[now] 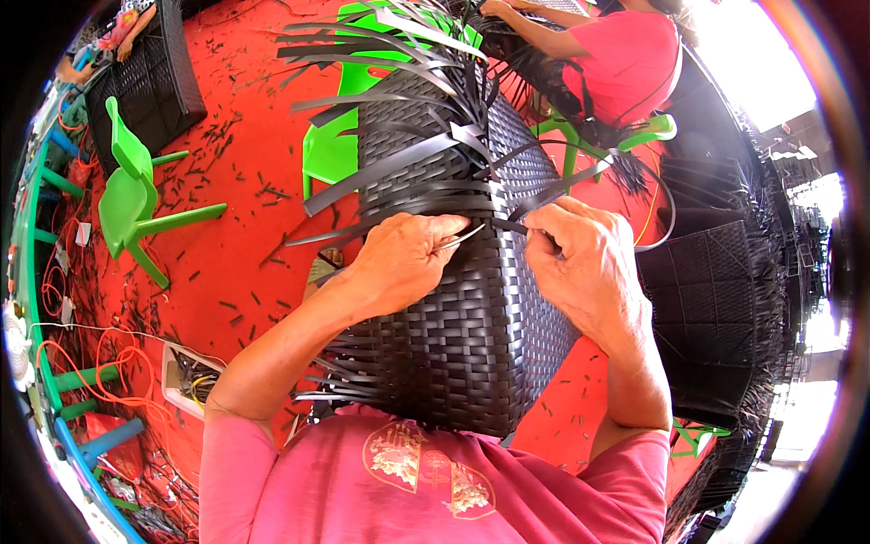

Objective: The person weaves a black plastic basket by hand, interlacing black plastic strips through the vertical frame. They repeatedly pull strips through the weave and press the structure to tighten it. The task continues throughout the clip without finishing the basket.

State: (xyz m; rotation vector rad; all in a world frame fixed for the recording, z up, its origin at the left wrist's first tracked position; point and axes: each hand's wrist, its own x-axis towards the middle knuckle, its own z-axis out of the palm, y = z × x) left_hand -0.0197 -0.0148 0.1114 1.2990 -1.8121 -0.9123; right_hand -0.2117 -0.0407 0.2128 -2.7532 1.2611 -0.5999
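A large box-shaped piece of black woven strips [444, 335] stands in front of me, close to my body. Long loose black strips [399, 163] fan out from its far corner. My left hand [408, 258] is closed at the near side of that corner, pinching a thin, shiny curved piece [464, 238]; whether this is a strip or a tool I cannot tell. Across the corner, my right hand [584, 263] is closed with thumb and bent fingers on the end of a short black strip [509, 226] that reaches toward the left hand.
Green chairs [136, 195] stand on the red floor [236, 181], which is littered with black scraps. A white tray [186, 376] lies at left near orange cables. Another person in a red shirt [630, 63] works at far right. Dark woven pieces [707, 281] stack up along the right.
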